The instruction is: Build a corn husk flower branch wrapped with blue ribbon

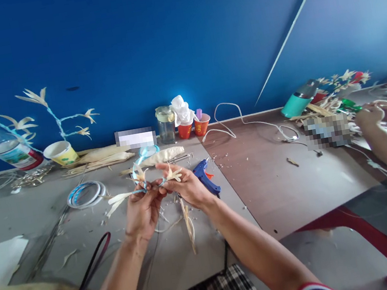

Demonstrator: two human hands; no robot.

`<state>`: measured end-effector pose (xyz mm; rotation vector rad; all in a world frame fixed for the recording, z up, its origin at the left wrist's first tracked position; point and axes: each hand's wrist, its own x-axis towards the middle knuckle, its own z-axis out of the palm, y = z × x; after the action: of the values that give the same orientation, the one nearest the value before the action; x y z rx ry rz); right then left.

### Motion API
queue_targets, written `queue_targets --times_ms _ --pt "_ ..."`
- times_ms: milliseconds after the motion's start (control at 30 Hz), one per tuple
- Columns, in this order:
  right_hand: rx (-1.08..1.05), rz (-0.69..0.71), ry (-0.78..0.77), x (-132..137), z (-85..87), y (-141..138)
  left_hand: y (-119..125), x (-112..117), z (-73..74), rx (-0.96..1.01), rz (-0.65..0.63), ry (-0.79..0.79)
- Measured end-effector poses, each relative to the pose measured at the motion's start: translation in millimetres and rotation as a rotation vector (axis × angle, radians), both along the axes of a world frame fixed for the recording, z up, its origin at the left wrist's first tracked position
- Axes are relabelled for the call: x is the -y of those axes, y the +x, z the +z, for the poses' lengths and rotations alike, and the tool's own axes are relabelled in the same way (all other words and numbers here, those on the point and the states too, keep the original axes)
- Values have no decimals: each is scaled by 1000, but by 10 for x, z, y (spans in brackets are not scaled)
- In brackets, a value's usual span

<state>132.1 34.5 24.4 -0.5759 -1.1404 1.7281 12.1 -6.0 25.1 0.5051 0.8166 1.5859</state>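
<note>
My left hand (144,211) is closed, its fingertips pinching a thin stem wrapped in light-blue tape. Pale dried-husk flowers (115,202) stick out from this stem on several sides. Close against it, my right hand (188,186) pinches the same flower stem near a small husk bloom (173,174). A blue strip runs up from the fingers toward a roll of light-blue tape (149,151). The exact spot where the fingertips meet is partly hidden. Just right of my right hand lies a blue glue gun (204,178) with an orange trigger. Thin husk strips (188,227) lie below my hands.
White-and-blue tape rings (86,194) lie left of my hands. Behind stand a yellow cup (60,154) with a finished flower branch, a tilted bottle (8,146), a jar (166,126) and red cups (202,125). At right, another person's hands (370,114) work beside a teal bottle (298,103).
</note>
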Motion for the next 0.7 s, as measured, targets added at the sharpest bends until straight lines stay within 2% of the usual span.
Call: queue_targets --times_ms 233,500,700 --pt "54 157 29 -59 39 129 -43 -2 -17 62 -74 -72" --pt "-10 202 -3 -57 24 134 -60 6 -24 43 -103 -48" --pt "35 273 119 -81 5 203 -65 7 -54 53 -124 -64"
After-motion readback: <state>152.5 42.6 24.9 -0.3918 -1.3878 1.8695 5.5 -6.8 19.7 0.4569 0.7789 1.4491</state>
